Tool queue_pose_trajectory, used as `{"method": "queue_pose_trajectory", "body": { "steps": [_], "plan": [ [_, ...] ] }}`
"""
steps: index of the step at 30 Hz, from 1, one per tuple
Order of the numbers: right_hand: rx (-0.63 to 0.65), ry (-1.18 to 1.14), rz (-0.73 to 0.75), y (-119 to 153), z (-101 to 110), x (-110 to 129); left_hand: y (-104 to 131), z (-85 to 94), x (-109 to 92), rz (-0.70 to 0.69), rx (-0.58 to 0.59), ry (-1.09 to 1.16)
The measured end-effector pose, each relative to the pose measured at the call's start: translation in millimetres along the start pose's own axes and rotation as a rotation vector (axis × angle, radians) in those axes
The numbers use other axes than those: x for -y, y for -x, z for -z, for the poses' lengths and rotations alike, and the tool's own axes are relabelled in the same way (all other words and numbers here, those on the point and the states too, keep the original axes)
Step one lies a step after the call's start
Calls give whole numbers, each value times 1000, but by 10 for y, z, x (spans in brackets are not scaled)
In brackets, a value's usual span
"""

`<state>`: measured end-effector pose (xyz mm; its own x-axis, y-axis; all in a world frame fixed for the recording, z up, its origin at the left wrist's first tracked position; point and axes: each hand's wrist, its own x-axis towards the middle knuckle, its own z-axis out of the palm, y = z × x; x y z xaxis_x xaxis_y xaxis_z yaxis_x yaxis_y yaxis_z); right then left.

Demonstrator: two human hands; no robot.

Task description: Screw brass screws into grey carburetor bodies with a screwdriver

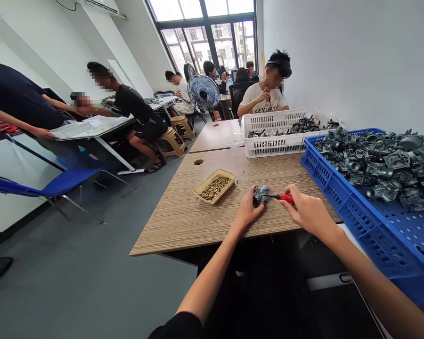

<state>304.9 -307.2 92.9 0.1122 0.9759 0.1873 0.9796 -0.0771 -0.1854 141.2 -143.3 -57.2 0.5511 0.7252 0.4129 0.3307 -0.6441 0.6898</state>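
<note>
Near the front edge of the wooden table (176,221), my left hand (248,210) is closed around a small grey metal part (261,193). My right hand (309,212) grips the red handle of a screwdriver (287,198), its shaft pointing left with the tip at the metal part. The tip's exact contact point is too small to make out. Left of my hands sits a cream tray (212,201) holding many small brass-coloured pieces. A few tiny pieces lie on the table between the tray and the metal part.
A blue crate (360,212) heaped with grey metal parts (397,160) stands at the right. Behind it is a white basket (268,147) with more parts. A person (265,94) sits beyond the basket. A fan (203,92), a blue chair (61,183) and other people are farther off.
</note>
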Motion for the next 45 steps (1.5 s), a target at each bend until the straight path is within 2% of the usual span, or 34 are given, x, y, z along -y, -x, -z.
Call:
{"method": "queue_pose_trajectory", "body": {
  "steps": [4,11,19,28,38,45],
  "plan": [
    [4,-115,53,24,25,20,-4,2,-10,-3,-4,-2],
    [38,46,-54,-3,19,19,-4,6,-18,15,3,-4],
    [56,-120,23,30,81,47,-5,6,-15,12,1,34],
    [65,-19,-42,3,30,41,-2,23,-25,8,12,29],
    [55,-136,17,25,42,33,1,-6,6,-1,-2,28],
    [62,-97,-15,14,13,22,7,-9,17,-6,-6,37]
  ]
}}
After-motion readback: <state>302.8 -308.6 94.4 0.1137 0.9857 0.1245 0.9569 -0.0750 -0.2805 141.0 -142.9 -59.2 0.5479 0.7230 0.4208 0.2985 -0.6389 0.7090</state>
